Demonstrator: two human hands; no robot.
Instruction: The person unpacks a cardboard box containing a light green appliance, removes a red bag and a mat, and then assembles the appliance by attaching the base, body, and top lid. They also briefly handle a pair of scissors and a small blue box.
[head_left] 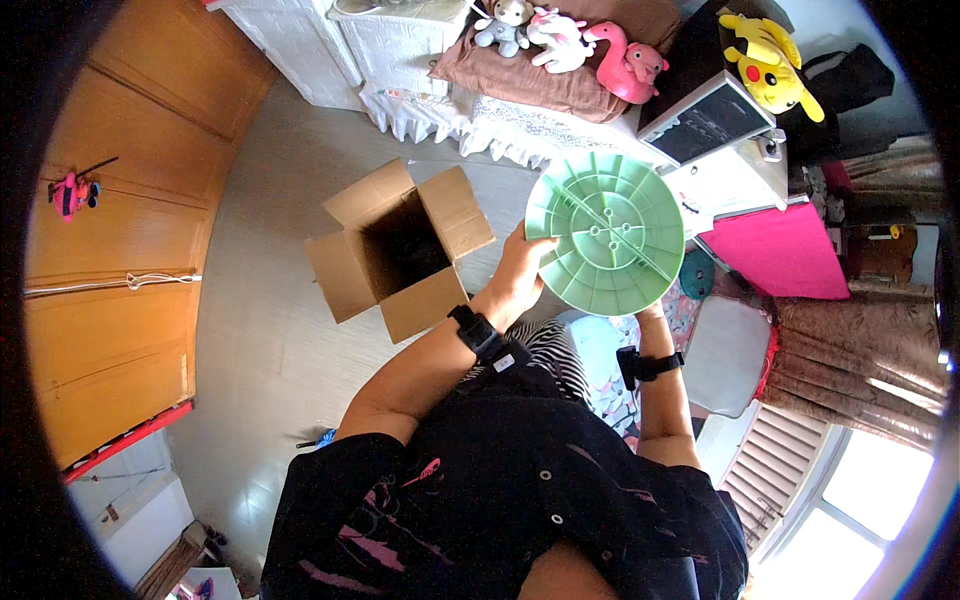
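Observation:
A round light-green plastic piece (606,236), with ribs running out from its middle and several small round bosses, is held up in front of me with its ribbed face toward me. My left hand (516,272) grips its left edge, the thumb lying over the rim. My right hand (651,312) is at its lower right edge; the fingers are hidden behind the piece. Beyond and to the left of my left hand, a cardboard box (428,306) stands on the floor with its flaps spread and a dark inside.
Wooden cabinet doors (130,230) line the left. Ahead, several plush toys (560,42) sit on a brown cushion (475,65). A framed dark panel (708,118), a pink board (780,250) and a grey-white seat (725,355) stand to the right, near a brown curtain (850,345).

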